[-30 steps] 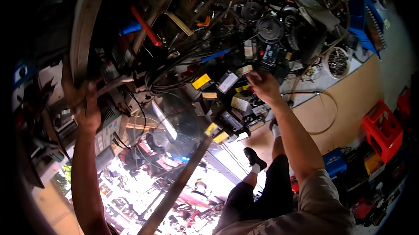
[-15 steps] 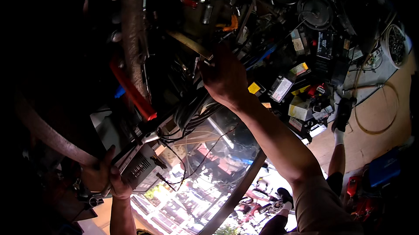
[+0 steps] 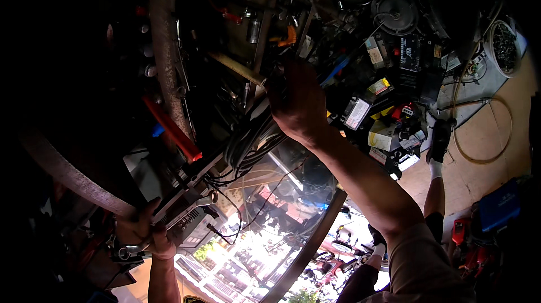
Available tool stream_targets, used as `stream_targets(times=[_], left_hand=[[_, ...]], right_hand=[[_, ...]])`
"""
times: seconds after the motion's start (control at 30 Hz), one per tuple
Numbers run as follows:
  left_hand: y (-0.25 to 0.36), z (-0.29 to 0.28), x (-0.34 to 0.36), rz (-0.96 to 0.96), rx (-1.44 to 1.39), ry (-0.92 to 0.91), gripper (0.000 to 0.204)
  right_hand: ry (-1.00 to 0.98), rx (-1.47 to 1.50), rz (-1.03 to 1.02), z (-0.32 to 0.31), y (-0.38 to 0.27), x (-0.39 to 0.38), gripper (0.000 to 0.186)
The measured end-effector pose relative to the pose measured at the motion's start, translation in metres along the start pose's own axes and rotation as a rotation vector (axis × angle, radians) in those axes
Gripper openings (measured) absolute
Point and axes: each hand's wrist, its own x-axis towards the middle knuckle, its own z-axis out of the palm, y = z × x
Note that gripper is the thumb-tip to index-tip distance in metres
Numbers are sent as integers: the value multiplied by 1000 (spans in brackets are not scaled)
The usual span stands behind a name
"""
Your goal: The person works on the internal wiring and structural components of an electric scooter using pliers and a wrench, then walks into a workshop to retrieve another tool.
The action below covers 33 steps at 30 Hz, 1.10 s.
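My left hand, at the lower left, is closed around a metal wrench. One ring end sticks out to the upper right, and another ring end shows below the hand. My right hand reaches up into a dark space full of tools, its fingers lost in shadow. Just left of those fingers lies a pale yellow stick-like handle. A coil of black cable hangs beneath the right wrist. Between the hands and higher up is a red handle.
A glass pane slants below the cable, with a bright outdoor scene behind it. On the right are boxed batteries, a round black wheel hub, a tub of small parts and a hose loop. Another person's leg stands there.
The view has shifted slightly. The wrench in my left hand has swung outward, so its upper ring end shows clearly. My right hand stays among the tools, a little lower and further right.
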Motion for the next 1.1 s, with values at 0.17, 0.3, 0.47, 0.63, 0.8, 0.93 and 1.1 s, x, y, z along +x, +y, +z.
stream_targets(times=[0.17,0.3,0.47,0.63,0.8,0.93,1.1], left_hand=[[-15,6,-13,-41,-48,10,50],[8,1,6,-43,22,-17,57],[12,1,3,-135,-31,-34,54],[15,12,0,-216,-150,21,58],[7,16,-9,-283,-219,-12,59],[-3,9,-14,-228,-140,-70,59],[-3,14,-17,-244,-199,-46,59]], right_hand=[[-6,2,-72,-9,-17,19,38],[-161,23,28,-8,-18,20,35],[-277,99,176,3,-19,6,37],[-291,307,331,9,-31,-1,41],[-501,462,582,21,-48,20,41],[-453,481,514,53,-54,32,35],[-426,412,336,65,-50,41,32]])
